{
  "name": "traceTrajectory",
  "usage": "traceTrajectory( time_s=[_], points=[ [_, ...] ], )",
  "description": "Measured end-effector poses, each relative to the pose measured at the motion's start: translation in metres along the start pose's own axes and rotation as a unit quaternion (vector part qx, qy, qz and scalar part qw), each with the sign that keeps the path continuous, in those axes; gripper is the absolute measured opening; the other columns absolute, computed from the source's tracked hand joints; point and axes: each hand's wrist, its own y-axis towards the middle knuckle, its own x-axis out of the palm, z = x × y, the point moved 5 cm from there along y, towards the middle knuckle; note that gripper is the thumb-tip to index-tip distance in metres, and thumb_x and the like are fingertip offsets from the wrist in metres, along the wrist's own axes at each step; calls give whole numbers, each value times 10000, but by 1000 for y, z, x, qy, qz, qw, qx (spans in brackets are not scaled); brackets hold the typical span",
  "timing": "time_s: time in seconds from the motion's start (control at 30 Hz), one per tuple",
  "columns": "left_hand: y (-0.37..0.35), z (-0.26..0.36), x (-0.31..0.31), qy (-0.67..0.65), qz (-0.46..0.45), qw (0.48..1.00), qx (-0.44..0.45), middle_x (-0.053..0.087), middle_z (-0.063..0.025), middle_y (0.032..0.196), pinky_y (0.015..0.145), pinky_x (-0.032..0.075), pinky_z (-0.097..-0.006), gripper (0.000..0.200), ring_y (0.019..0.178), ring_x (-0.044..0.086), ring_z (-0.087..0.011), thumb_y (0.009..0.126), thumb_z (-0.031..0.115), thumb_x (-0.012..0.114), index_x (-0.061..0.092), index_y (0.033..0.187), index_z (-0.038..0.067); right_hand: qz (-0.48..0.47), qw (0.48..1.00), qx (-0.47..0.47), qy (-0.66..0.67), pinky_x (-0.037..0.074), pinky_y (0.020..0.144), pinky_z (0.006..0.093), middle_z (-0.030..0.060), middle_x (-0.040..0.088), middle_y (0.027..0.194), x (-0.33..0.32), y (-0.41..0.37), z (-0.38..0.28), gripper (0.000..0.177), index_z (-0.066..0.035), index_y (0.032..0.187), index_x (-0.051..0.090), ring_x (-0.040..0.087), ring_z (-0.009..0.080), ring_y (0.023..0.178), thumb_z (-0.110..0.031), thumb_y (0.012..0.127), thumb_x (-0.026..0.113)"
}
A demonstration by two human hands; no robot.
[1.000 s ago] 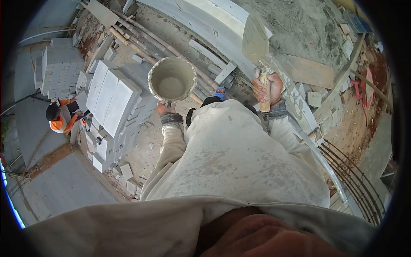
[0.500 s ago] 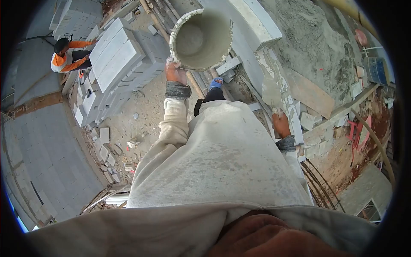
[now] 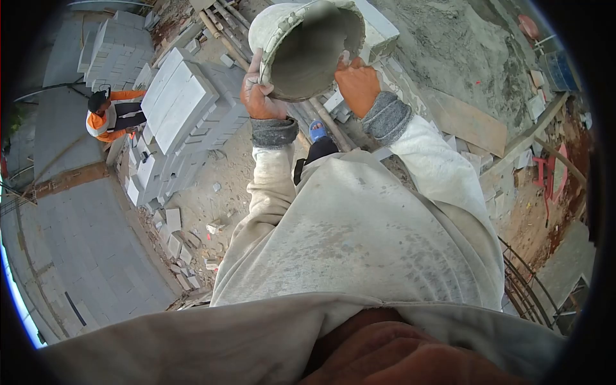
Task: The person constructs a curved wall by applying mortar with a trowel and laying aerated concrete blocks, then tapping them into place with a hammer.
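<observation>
A mortar-crusted bucket [image 3: 276, 29] is tipped at the top centre, its mouth towards me and its inside grey and smeared. My left hand [image 3: 262, 96] grips its lower left side, thumb up along the wall. At the right edge of the mouth is my right hand [image 3: 358, 85], its fingers curled closed; what they hold is hidden or blurred. Behind the bucket, to the right, runs a pale block wall [image 3: 385, 32] with mortar on it.
A person [image 3: 106, 115] in orange and white is beside stacked pale blocks [image 3: 176, 96] at the left. Bamboo poles [image 3: 221, 35] and a blue sandal [image 3: 317, 131] lie below the bucket. Right are grey mortar [image 3: 449, 51], a board [image 3: 471, 122], a blue drum [image 3: 559, 70] and bent rebar [image 3: 526, 282].
My right hand has moved from the wall at the right, where it held a trowel, up and left to the bucket's mouth. The bucket has tilted and shifted slightly right and up in view.
</observation>
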Motion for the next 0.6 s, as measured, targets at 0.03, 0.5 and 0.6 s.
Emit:
traceTrajectory(
  time_s=[0.03,0.5,0.6],
  points=[
    [4,3,3,-30,-1,1000,7,415,-289,1351,1002,399,-426,83,1185,493,-327,633,-8,398,459,682,-34,10,1000,-14,-5,519,507,344,203,636,815,13,-1,-9,375,39,1073,600,649,264,680,-78,717,590],
    [32,21,40,7,-35,998,58,459,-300,1303,983,418,-440,82,1137,526,-339,604,-19,410,461,662,-49,33,994,34,98,514,533,399,229,591,861,-40,-10,0,505,14,1234,513,644,326,612,-41,735,563],
    [35,18,42,18,-80,995,59,440,-295,1321,984,424,-460,144,1170,498,-355,603,15,420,474,713,-60,62,987,99,111,515,561,419,230,595,862,-61,-8,1,515,4,1250,502,647,335,638,-53,743,567]
  ],
)
